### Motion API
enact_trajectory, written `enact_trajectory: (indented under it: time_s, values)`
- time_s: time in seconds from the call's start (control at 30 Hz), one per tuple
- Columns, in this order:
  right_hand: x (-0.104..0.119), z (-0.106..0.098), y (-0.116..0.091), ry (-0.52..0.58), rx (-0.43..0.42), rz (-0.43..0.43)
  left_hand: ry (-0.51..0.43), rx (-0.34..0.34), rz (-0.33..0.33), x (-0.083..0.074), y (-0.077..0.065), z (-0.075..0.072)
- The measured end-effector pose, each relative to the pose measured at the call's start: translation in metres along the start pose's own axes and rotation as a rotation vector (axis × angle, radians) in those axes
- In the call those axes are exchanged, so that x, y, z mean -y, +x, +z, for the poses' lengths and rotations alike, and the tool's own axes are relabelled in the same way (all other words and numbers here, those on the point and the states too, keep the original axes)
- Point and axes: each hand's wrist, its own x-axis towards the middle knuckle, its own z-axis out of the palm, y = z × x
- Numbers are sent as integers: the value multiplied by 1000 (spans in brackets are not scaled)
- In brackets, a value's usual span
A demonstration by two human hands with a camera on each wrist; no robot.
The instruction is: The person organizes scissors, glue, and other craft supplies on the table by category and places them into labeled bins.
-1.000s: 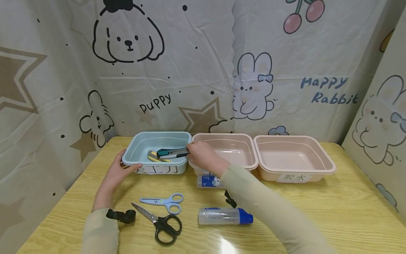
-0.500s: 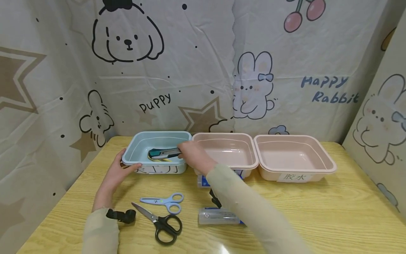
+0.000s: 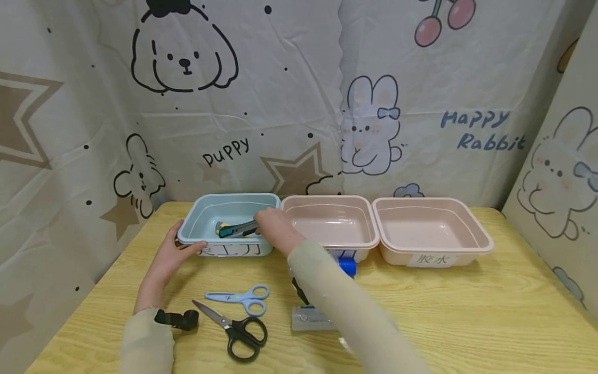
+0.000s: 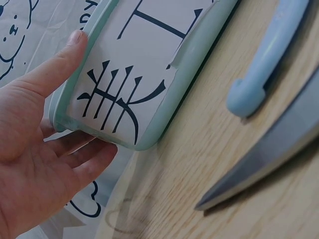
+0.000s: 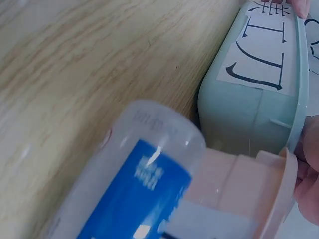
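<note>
My left hand [image 3: 169,257] grips the left front corner of a light blue bin [image 3: 267,248], thumb on the rim and fingers against the side; the left wrist view shows this bin's labelled front [image 4: 164,117]. With my right hand [image 3: 276,227] I hold a green and black utility knife [image 3: 237,229] by one end, low over the inside of that bin. A yellow utility knife [image 3: 218,226] lies in the bin, mostly covered by the green one. In the right wrist view only some fingers [image 5: 309,191] show, beside the bins' rims, and the knife is hidden.
Two pink bins, a middle one [image 3: 329,245] and a right one [image 3: 448,253], stand in line with the blue bin. Light blue scissors [image 3: 239,297] and black-handled scissors [image 3: 240,328] lie in front. Two glue bottles, a nearer [image 3: 310,319] and a farther [image 3: 347,266], are partly behind my right sleeve.
My right hand has moved left with the green utility knife, from the blue bin's right edge to farther over its inside, and the knife has dropped lower. The left hand keeps its grip.
</note>
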Motion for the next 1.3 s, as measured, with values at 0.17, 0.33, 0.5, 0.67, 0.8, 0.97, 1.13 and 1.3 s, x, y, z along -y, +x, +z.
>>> enact_trajectory:
  time_s: [0.17, 0.33, 0.5, 0.67, 0.8, 0.97, 1.13, 1.3]
  values:
    - [3, 5, 6, -3, 21, 24, 5, 3, 11, 2, 1, 2]
    - [3, 7, 8, 12, 45, 37, -5, 4, 9, 2, 2, 5]
    - [1, 3, 7, 87, 54, 22, -11, 2, 8, 3, 3, 5]
    - [-7, -6, 2, 161, 69, -16, -2, -4, -4, 5, 4, 4]
    - [-17, -15, -6, 232, 75, -56, 1, -5, -5, 4, 3, 3]
    - [-29, -28, -21, 236, 38, -104, 1, -5, -5, 2, 4, 2]
    - [-36, -35, -40, 205, -30, -175, 1, -5, -13, 3, 3, 0]
    - [-32, -35, -60, 220, -24, -200, -2, -7, -16, 2, 2, -1]
